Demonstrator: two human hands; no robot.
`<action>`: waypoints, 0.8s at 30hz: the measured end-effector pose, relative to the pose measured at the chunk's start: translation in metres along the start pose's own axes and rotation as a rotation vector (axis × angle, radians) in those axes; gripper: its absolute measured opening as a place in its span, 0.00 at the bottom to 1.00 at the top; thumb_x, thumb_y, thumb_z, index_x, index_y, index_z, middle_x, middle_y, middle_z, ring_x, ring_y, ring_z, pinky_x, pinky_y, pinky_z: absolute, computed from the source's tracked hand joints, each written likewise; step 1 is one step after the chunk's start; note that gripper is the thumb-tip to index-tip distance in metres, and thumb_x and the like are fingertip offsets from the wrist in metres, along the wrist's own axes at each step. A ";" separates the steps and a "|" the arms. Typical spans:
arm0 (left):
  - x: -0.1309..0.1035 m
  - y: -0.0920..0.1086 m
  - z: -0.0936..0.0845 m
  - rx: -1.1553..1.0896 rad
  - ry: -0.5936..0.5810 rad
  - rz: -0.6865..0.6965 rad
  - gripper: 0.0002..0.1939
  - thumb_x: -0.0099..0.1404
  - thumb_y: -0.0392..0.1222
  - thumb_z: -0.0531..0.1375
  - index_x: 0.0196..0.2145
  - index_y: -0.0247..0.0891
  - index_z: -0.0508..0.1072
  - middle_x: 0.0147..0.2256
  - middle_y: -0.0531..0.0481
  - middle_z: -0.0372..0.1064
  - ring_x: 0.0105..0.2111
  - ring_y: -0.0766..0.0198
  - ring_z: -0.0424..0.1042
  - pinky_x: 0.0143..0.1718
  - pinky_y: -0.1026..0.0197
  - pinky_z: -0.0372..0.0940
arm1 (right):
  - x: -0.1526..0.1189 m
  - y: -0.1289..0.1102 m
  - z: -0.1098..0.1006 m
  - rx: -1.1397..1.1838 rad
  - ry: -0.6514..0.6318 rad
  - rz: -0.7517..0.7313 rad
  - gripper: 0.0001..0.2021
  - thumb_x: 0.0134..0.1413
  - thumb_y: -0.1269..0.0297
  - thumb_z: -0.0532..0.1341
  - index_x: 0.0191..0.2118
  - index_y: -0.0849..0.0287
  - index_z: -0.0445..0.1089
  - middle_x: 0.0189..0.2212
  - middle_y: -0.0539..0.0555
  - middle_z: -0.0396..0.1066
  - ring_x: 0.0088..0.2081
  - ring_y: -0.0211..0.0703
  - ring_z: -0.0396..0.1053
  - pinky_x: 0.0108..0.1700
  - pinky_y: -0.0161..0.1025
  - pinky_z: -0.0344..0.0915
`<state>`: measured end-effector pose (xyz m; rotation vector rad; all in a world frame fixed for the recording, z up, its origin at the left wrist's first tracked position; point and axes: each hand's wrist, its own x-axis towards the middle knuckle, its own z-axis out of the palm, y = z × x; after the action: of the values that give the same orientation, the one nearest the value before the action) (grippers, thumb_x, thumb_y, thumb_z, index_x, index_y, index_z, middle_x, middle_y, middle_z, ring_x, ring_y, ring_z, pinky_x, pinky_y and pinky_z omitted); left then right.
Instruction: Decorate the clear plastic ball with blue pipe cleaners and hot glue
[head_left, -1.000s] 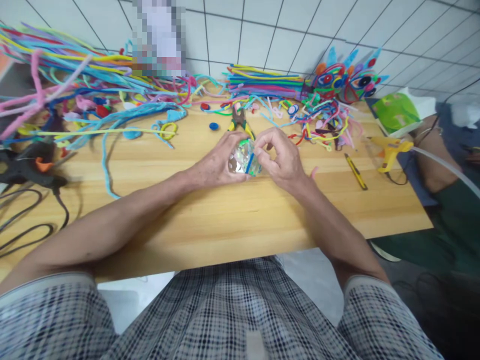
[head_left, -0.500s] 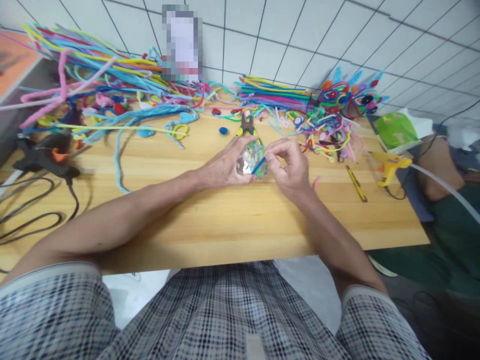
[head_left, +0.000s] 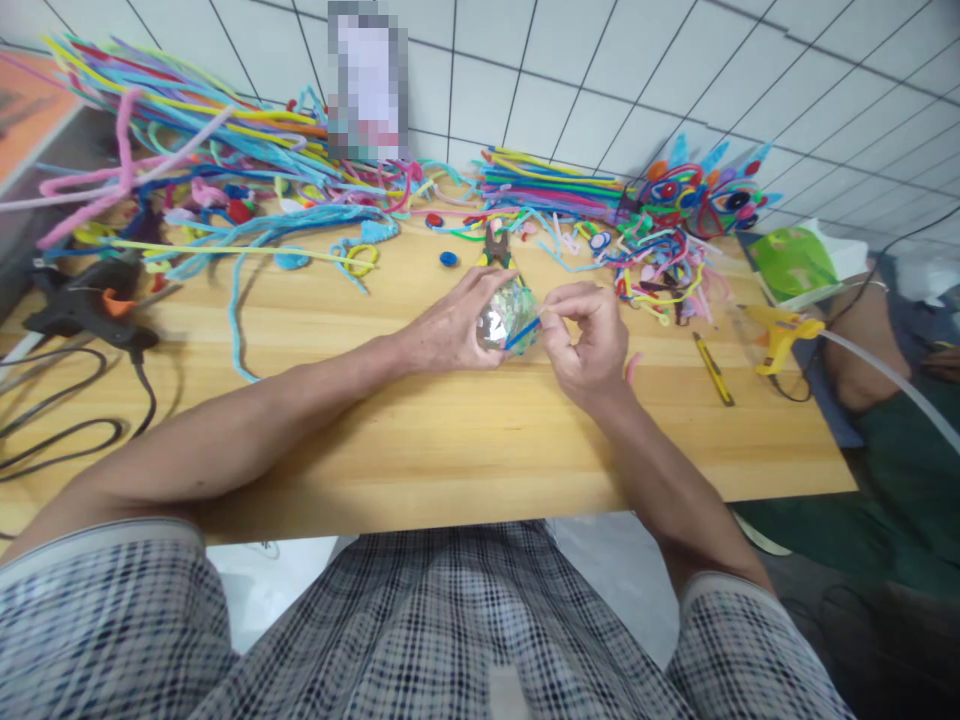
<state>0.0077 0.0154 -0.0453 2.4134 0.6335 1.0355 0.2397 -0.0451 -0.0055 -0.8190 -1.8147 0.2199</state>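
Observation:
My left hand point(head_left: 450, 325) is wrapped round a shiny, partly see-through round object point(head_left: 504, 318) with silvery and greenish patches; its exact kind is unclear. A short blue strip, like a piece of pipe cleaner point(head_left: 523, 334), slants across its right side. Thumb and forefinger of my right hand point(head_left: 589, 335) pinch the upper end of that blue piece. Just beyond my left fingers lie pliers point(head_left: 496, 245) with yellow-and-dark handles. Left of the pliers is a small dark blue disc point(head_left: 448, 259). A pink scrap point(head_left: 631, 368) sits beside my right wrist.
Pipe cleaners point(head_left: 551, 185) in many colours line the wall, with a larger pile point(head_left: 202, 140) at left. Two colourful masks point(head_left: 701, 190) stand at back right. A yellow cutter point(head_left: 712, 368) and yellow glue gun point(head_left: 784, 335) lie right. A black clamp-like tool point(head_left: 90, 300) with cables is at left.
My right hand has shifted slightly right and down, and more of the blue piece shows beside the round object. My left hand keeps its hold. The view has moved a little.

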 end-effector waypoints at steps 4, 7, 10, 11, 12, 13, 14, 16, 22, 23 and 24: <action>0.001 0.001 0.000 -0.026 -0.005 -0.005 0.56 0.60 0.54 0.77 0.78 0.42 0.57 0.71 0.31 0.65 0.73 0.36 0.67 0.75 0.31 0.65 | 0.004 0.000 0.002 -0.009 0.022 -0.051 0.03 0.74 0.65 0.62 0.46 0.48 0.70 0.39 0.50 0.76 0.39 0.43 0.78 0.41 0.45 0.76; 0.001 0.003 0.000 -0.026 -0.017 -0.003 0.55 0.61 0.53 0.76 0.78 0.42 0.57 0.71 0.31 0.65 0.73 0.35 0.66 0.74 0.30 0.66 | 0.007 0.000 0.005 -0.034 0.002 -0.004 0.04 0.73 0.67 0.60 0.45 0.49 0.69 0.38 0.49 0.75 0.36 0.40 0.74 0.37 0.42 0.72; 0.000 0.004 0.000 0.009 -0.041 0.028 0.54 0.62 0.49 0.74 0.78 0.40 0.55 0.71 0.29 0.64 0.74 0.36 0.65 0.74 0.31 0.67 | 0.009 0.001 0.006 -0.053 -0.031 0.037 0.05 0.70 0.70 0.60 0.43 0.50 0.68 0.38 0.48 0.75 0.35 0.39 0.72 0.36 0.40 0.70; 0.000 0.004 0.000 0.015 -0.047 0.039 0.54 0.62 0.48 0.74 0.78 0.40 0.55 0.71 0.28 0.64 0.74 0.36 0.65 0.74 0.32 0.67 | 0.009 0.001 0.007 -0.054 -0.035 0.041 0.05 0.69 0.70 0.60 0.43 0.50 0.68 0.38 0.48 0.75 0.34 0.38 0.71 0.36 0.40 0.69; -0.001 0.004 0.000 0.016 -0.051 0.049 0.54 0.62 0.48 0.74 0.78 0.40 0.55 0.71 0.28 0.63 0.74 0.35 0.65 0.74 0.32 0.67 | 0.008 0.001 0.007 -0.054 -0.039 0.047 0.06 0.69 0.71 0.60 0.43 0.50 0.68 0.38 0.48 0.75 0.33 0.37 0.70 0.35 0.39 0.68; -0.001 0.004 0.000 0.015 -0.053 0.058 0.54 0.62 0.47 0.74 0.78 0.40 0.55 0.71 0.27 0.62 0.74 0.35 0.65 0.74 0.32 0.67 | 0.008 0.002 0.007 -0.054 -0.043 0.059 0.06 0.69 0.70 0.60 0.43 0.50 0.67 0.38 0.47 0.75 0.32 0.37 0.69 0.35 0.39 0.67; -0.001 0.003 0.001 0.014 -0.053 0.066 0.54 0.62 0.47 0.74 0.78 0.40 0.54 0.72 0.27 0.62 0.75 0.35 0.65 0.74 0.32 0.67 | 0.008 0.002 0.007 -0.057 -0.050 0.074 0.05 0.69 0.70 0.60 0.43 0.50 0.67 0.38 0.47 0.75 0.31 0.37 0.68 0.35 0.39 0.66; -0.003 0.003 0.002 0.016 -0.050 0.082 0.54 0.62 0.47 0.74 0.79 0.40 0.54 0.72 0.26 0.61 0.75 0.34 0.64 0.74 0.32 0.67 | 0.008 0.002 0.006 -0.073 -0.073 0.107 0.04 0.69 0.69 0.60 0.43 0.51 0.67 0.37 0.47 0.75 0.31 0.37 0.67 0.34 0.40 0.65; -0.005 0.003 0.005 0.001 -0.033 0.091 0.55 0.61 0.47 0.75 0.78 0.39 0.56 0.73 0.26 0.61 0.75 0.33 0.64 0.75 0.31 0.65 | 0.010 0.001 0.002 -0.150 -0.110 0.116 0.03 0.68 0.68 0.61 0.41 0.51 0.69 0.32 0.45 0.71 0.28 0.37 0.63 0.33 0.40 0.62; -0.005 0.003 0.006 0.003 -0.031 0.091 0.55 0.60 0.46 0.75 0.78 0.39 0.56 0.73 0.26 0.61 0.74 0.33 0.64 0.75 0.31 0.66 | 0.010 0.001 0.001 -0.155 -0.119 0.124 0.03 0.68 0.68 0.61 0.41 0.51 0.70 0.30 0.44 0.69 0.27 0.37 0.62 0.33 0.40 0.61; -0.006 0.003 0.006 0.006 -0.030 0.091 0.55 0.60 0.46 0.75 0.78 0.39 0.56 0.72 0.26 0.61 0.74 0.33 0.65 0.75 0.31 0.66 | 0.011 0.000 0.000 -0.155 -0.128 0.135 0.03 0.68 0.67 0.62 0.40 0.51 0.70 0.29 0.44 0.67 0.26 0.37 0.61 0.33 0.40 0.61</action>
<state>0.0096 0.0086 -0.0506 2.4787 0.5213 1.0332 0.2379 -0.0386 0.0026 -1.0594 -1.9155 0.2248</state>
